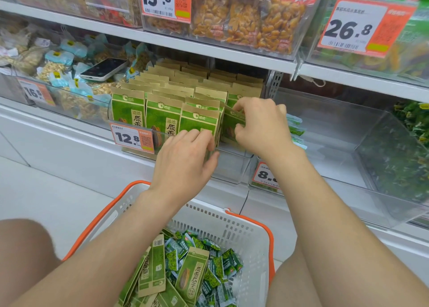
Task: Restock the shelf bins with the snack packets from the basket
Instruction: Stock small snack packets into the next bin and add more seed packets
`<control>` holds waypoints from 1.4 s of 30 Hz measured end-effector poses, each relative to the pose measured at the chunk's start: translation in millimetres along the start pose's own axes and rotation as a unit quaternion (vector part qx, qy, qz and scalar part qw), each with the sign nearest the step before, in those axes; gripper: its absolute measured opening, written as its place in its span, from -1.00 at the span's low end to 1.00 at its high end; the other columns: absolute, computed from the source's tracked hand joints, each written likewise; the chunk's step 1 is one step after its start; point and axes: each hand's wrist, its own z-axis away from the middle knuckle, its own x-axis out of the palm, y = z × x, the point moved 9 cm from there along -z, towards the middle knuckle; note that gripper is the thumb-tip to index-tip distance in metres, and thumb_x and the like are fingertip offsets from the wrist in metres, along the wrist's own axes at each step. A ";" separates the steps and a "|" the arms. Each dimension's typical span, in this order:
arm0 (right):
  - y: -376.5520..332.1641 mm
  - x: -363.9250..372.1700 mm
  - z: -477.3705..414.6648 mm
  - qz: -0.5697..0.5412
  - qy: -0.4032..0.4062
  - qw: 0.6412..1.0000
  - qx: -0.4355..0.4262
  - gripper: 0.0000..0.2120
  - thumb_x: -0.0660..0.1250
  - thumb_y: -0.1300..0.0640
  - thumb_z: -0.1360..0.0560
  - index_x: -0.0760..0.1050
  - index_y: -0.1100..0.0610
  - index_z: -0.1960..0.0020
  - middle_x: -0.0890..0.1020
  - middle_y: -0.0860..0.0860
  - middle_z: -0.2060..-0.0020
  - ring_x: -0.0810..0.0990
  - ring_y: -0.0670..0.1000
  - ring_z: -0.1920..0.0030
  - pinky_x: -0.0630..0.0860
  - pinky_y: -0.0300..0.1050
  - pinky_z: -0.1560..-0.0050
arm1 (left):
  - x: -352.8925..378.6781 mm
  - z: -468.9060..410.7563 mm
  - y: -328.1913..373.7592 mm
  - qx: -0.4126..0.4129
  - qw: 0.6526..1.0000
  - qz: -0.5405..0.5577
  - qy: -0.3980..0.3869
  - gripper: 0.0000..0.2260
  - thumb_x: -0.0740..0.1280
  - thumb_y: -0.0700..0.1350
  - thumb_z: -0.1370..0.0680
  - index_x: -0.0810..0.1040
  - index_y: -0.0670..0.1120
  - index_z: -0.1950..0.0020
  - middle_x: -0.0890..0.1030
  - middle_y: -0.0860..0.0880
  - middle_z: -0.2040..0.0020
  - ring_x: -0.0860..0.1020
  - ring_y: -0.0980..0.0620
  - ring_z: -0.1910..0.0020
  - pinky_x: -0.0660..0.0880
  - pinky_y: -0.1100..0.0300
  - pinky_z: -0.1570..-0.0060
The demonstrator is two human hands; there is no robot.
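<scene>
Perforated basket (232,232), right hand (262,125) pinching kraft packet (230,121)

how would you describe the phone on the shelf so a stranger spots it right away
Look at the middle shelf, in the clear plastic bin just left of the green and brown paper packets. On top of its pale blue nut bags lies a white-edged smartphone with a black screen, the only flat, glossy thing among crinkled bags.

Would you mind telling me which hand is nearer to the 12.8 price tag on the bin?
Left. The left hand grips the front packets just right of the 12.8 price tag; the right hand pinches a tilted packet farther right.
</scene>
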 end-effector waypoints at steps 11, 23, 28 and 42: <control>-9.5 -39.6 24.6 -0.016 0.103 0.994 -0.013 -0.63 0.32 0.16 -0.46 0.55 0.06 -0.27 0.63 0.05 -0.09 0.52 0.19 -0.13 0.44 0.11 -0.14 | -1.7 7.3 0.1 -0.002 1.000 0.001 -0.023 -0.86 0.38 0.05 -0.60 0.50 0.03 0.06 0.50 0.12 0.27 0.50 0.01 0.28 0.32 0.14 0.36; -91.2 91.4 160.9 0.055 -0.392 0.894 -0.208 -0.80 0.32 0.11 -0.56 0.38 0.10 0.20 0.29 -0.01 0.30 0.44 0.14 0.29 0.23 -0.15 0.41 | 150.7 168.6 -41.9 -0.031 0.801 -0.078 -0.592 -0.76 0.23 0.01 -0.62 0.62 -0.10 0.00 0.62 -0.06 0.07 0.63 -0.13 0.10 0.65 -0.07 0.04; -85.6 131.3 210.1 0.069 -0.487 0.840 -0.228 -0.82 0.28 0.18 -0.62 0.34 0.14 0.13 0.36 0.02 0.23 0.45 0.04 0.32 0.39 -0.08 0.35 | 180.4 272.9 -28.2 0.081 0.650 -0.149 -0.740 -0.60 0.26 -0.29 -0.65 0.47 -0.09 -0.48 0.58 -0.12 -0.30 0.60 -0.15 -0.17 0.55 0.01 0.10; -86.4 154.4 242.1 0.068 -0.528 0.807 -0.256 -0.88 0.26 0.26 -0.61 0.40 0.12 0.09 0.44 0.04 0.21 0.43 0.00 0.35 0.36 -0.09 0.44 | 201.7 330.8 -18.3 0.227 0.624 -0.179 -0.726 -0.54 0.40 -0.21 -0.62 0.44 -0.05 -0.52 0.33 -0.18 -0.56 0.38 -0.23 -0.48 0.39 -0.20 -0.39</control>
